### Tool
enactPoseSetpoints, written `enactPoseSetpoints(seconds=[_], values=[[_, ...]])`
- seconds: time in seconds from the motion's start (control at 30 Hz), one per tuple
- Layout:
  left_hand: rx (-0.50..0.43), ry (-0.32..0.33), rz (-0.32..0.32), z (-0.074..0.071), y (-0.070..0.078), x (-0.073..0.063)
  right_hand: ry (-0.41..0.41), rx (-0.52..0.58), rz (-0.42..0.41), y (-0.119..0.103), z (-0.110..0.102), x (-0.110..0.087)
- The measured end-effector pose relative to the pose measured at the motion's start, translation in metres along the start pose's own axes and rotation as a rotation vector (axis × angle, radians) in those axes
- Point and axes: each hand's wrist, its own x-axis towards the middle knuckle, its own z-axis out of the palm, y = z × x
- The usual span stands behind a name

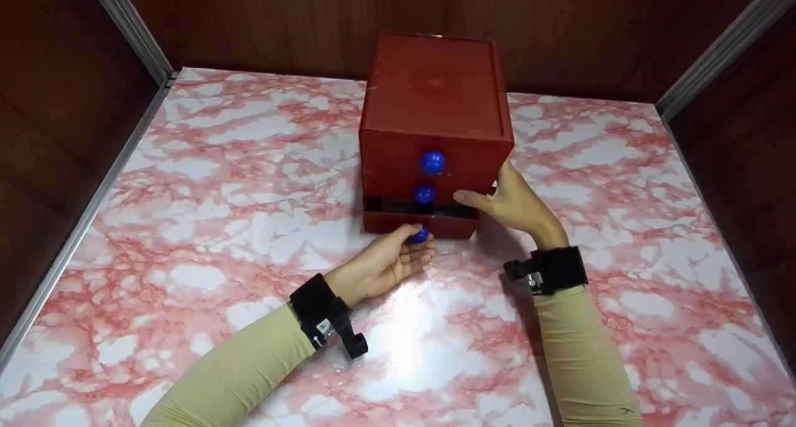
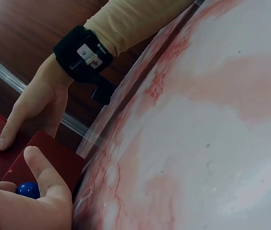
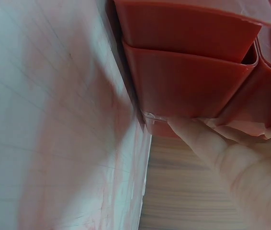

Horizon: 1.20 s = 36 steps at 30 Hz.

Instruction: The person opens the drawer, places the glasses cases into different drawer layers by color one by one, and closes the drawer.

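Observation:
A red plastic drawer cabinet point(image 1: 435, 91) with several blue round knobs stands upright on the table. Its bottom drawer point(image 1: 454, 228) is pulled partly out, showing a dark gap above its front. My left hand point(image 1: 388, 262) pinches the lowest blue knob point(image 1: 421, 234), thumb on top and fingers beneath. The same knob point(image 2: 28, 189) shows between thumb and fingers in the left wrist view. My right hand point(image 1: 525, 200) rests against the cabinet's right side; its thumb presses the front near the middle knob point(image 1: 424, 194). In the right wrist view, straight fingers point(image 3: 207, 143) lie along the red side.
The tabletop point(image 1: 249, 166) has a red and white marbled pattern. Dark wooden panels point(image 1: 280, 29) enclose it at the back and both sides, with metal strips point(image 1: 93, 209) along the edges. The back panel rises close behind the cabinet.

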Motion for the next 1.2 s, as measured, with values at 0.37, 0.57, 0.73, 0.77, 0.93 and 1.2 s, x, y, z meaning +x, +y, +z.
enactPoseSetpoints(seconds=[0.37, 0.57, 0.73, 0.77, 0.93, 1.2], values=[[-0.008, 0.005, 0.002, -0.001, 0.009, 0.011, 0.005, 0.002, 0.000, -0.002, 0.001, 0.000], [-0.012, 0.003, 0.014, -0.001, 0.012, 0.015, 0.006, -0.009, 0.004, -0.002, 0.000, 0.000], [-0.001, 0.002, 0.018, -0.001, 0.014, 0.018, 0.002, -0.008, 0.002, -0.003, 0.000, -0.001], [0.003, 0.001, 0.020, -0.001, 0.014, 0.018, 0.001, -0.008, 0.001, -0.003, 0.000, -0.001], [0.006, -0.005, 0.031, -0.002, 0.016, 0.020, 0.001, -0.011, -0.006, -0.003, 0.001, 0.000], [-0.013, -0.006, 0.024, -0.002, 0.017, 0.022, 0.002, -0.007, -0.006, -0.002, 0.000, -0.001]])
